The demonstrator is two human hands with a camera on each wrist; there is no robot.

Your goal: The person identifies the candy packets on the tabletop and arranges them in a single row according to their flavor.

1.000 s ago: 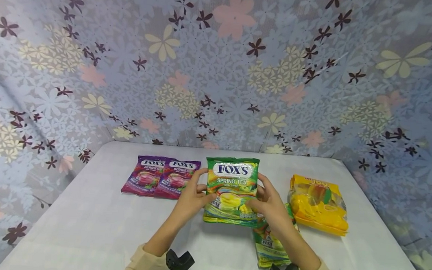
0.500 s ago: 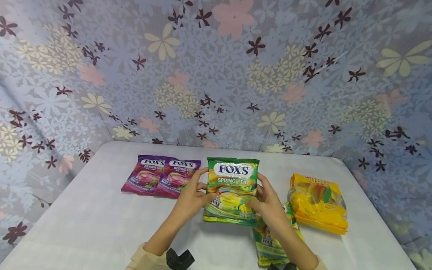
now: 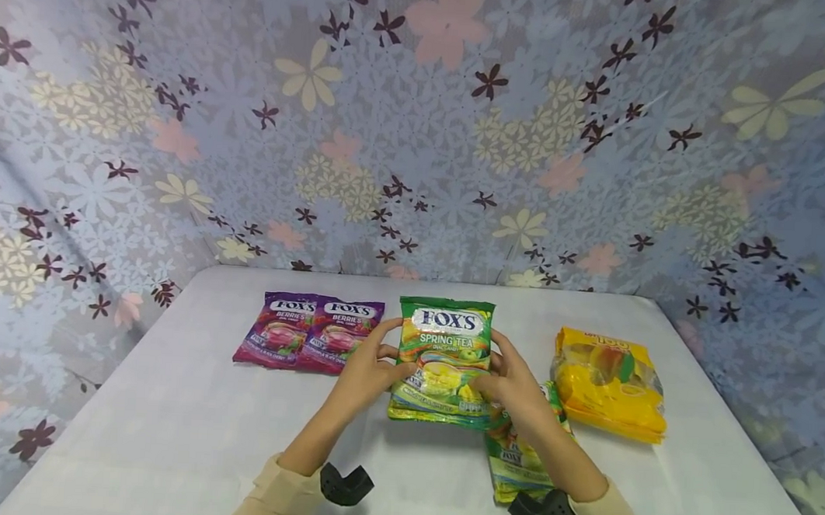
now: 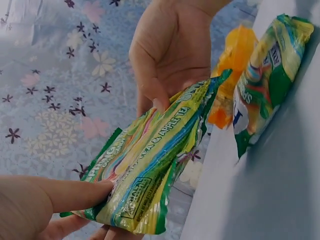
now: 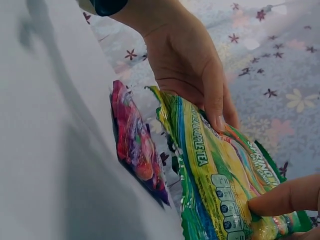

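A green and yellow candy bag (image 3: 443, 368) labelled Spring Tea is held up off the table between both hands, its front facing the head camera. My left hand (image 3: 370, 368) grips its left edge, thumb on the front and fingers behind. On the opposite edge my right hand (image 3: 514, 379) pinches it the same way. The left wrist view shows both thumbs pressed on the bag (image 4: 145, 160); the right wrist view shows the bag (image 5: 215, 170) from its other side. Under my right forearm a second green candy bag (image 3: 517, 461) lies on the table, partly hidden.
Two purple Berries candy bags (image 3: 341, 335) lie overlapping at the back left of the white table (image 3: 186, 432). At the right lies a yellow candy bag (image 3: 609, 384) with a mango picture, touching or close to the second green bag. Flowered cloth (image 3: 419, 133) rises behind the table.
The held bag stays in both hands at nearly the same spot, its top leaning very slightly. The whole view has shifted a little; the other bags lie as before.
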